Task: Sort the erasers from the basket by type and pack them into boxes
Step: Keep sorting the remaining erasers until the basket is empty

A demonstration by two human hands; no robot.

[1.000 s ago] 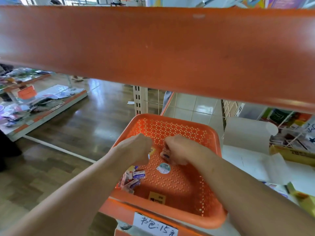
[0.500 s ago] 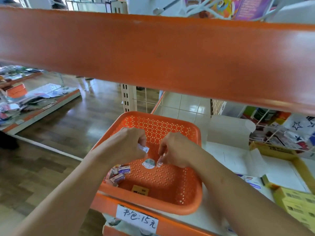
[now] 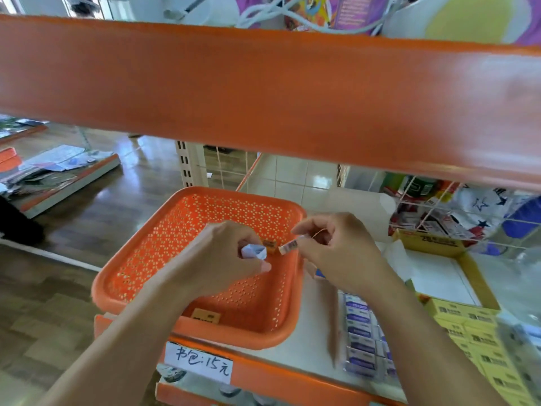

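Two erasers are now up out of the orange basket [image 3: 187,328], one in each hand. A second ago both hands were down on the basket floor, picking; now they are raised above its middle.

On the left, the left hand [image 3: 216,259] curls its fingers round a white eraser [image 3: 254,251] with a bluish wrapper. Just right of it, nearly touching, the right hand [image 3: 339,250] pinches a second eraser [image 3: 288,247], barcode showing, between thumb and fingertips. The heap of erasers seen earlier in the basket's near left corner is hidden behind the left forearm.

The view has also swung right, bringing the boxes into sight. This looks like the moment of comparing two types before each goes to its box. Right of the basket, a box of blue-wrapped erasers [image 3: 360,341] lies in rows, blurred. Further right are an open yellow box [image 3: 427,243] and stacked yellow cartons [image 3: 480,326].

Everything rests on a pale shop shelf [image 3: 307,344] with an orange front edge and a handwritten price label [image 3: 199,361]. An upper shelf's orange edge [image 3: 263,92] crosses the top of the view. Far left are a wooden floor [image 3: 87,206] and a low display of goods [image 3: 58,168]. Far right are wire racks [image 3: 424,212] of packaged stock.
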